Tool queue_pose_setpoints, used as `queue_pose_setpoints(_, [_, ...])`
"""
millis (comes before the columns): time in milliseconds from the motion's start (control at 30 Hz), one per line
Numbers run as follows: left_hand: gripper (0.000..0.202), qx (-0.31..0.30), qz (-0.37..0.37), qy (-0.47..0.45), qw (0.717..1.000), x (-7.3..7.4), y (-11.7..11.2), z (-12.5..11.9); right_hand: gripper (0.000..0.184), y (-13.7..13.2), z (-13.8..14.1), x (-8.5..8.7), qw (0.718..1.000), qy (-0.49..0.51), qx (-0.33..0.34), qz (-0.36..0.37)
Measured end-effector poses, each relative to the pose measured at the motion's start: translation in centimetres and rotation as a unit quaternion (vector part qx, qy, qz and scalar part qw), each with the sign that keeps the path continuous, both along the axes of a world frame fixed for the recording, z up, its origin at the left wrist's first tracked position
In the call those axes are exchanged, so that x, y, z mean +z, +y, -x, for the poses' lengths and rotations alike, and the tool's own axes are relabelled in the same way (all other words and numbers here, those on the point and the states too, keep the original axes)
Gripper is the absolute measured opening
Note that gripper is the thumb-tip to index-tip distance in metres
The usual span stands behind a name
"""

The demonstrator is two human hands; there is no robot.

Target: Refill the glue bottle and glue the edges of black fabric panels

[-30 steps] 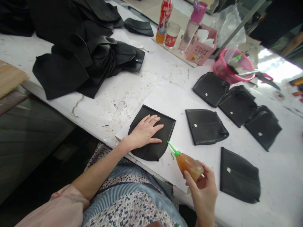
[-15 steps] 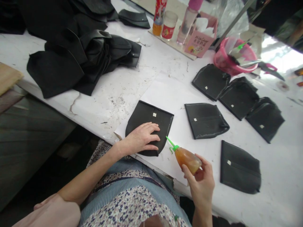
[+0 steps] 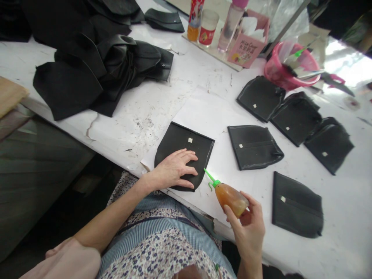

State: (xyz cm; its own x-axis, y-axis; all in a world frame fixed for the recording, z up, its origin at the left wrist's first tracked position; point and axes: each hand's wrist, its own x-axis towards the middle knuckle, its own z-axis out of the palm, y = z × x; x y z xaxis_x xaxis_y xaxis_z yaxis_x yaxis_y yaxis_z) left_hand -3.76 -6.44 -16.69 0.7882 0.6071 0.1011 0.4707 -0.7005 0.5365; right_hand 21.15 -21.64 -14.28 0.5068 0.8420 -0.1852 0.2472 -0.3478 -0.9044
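My left hand (image 3: 178, 167) lies flat with fingers spread on a black leather-like panel (image 3: 174, 141) near the table's front edge. The panel has a rounded lower end, a small white tag and a shiny line along its right edge. In my right hand (image 3: 248, 221) is a squeeze bottle (image 3: 231, 197) of amber liquid, probably glue, gripped near its base. Its thin green nozzle (image 3: 209, 176) points up and left, with the tip at the panel's right edge. Whether the tip touches the edge I cannot tell.
Similar black panels (image 3: 254, 147) lie to the right, several with white tags. A heap of black pieces (image 3: 116, 69) sits at the back left. Along the back stand a pink basket (image 3: 283, 75) with tools, a pink tissue box (image 3: 247, 48), a tall clear bottle (image 3: 229, 29) and a jar (image 3: 208, 29).
Both hands, the panel and the bottle hold nearly the same positions. The view has shifted slightly, so things at the right appear a little farther right.
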Motion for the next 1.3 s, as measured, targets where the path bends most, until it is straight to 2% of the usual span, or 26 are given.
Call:
queue_pose_setpoints(267, [0.037, 0.0, 0.011, -0.012, 1.0, -0.3, 0.1, 0.0, 0.061, -1.0, 0.1, 0.5, 1.0, -0.008, 0.002, 0.017])
queue_pose_setpoints(500, [0.037, 0.001, 0.01, -0.014, 1.0, -0.4, 0.0, 0.0, 0.061, -0.7, 0.5, 1.3, 0.999, 0.008, -0.011, 0.037])
queue_pose_setpoints(1300, [0.039, 0.007, 0.012, -0.015, 1.0, -0.3, 0.0, 0.0, 0.061, -1.8, 0.8, 2.1, 0.997, 0.028, -0.008, 0.074])
